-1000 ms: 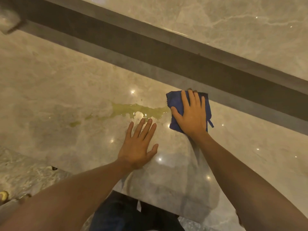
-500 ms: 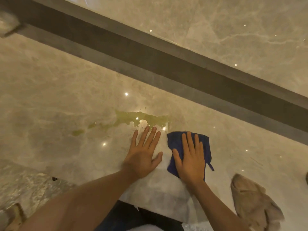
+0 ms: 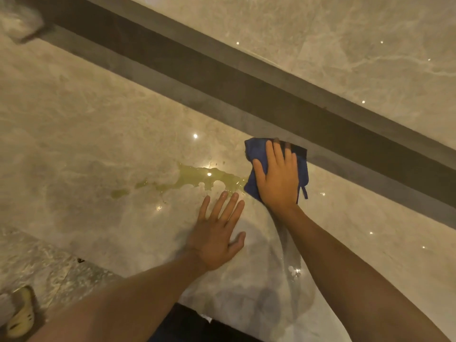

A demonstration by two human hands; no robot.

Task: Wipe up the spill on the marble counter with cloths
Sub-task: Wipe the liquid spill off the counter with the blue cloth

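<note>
Flat-palmed, your right hand [image 3: 277, 178] pins the blue cloth [image 3: 256, 154] to the marble counter [image 3: 86, 134], at the spill [image 3: 197, 177]'s right end. Your left hand [image 3: 217, 235] rests spread, grasping nothing. Drag the cloth left through the puddle with even pressure.

Glossy polished marble counter [image 3: 98, 119]; soft blue cloth [image 3: 254, 156].

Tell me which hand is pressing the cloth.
The right hand, flat on the folded blue cloth at the spill's right end. The left hand rests bare on the marble counter.
</note>
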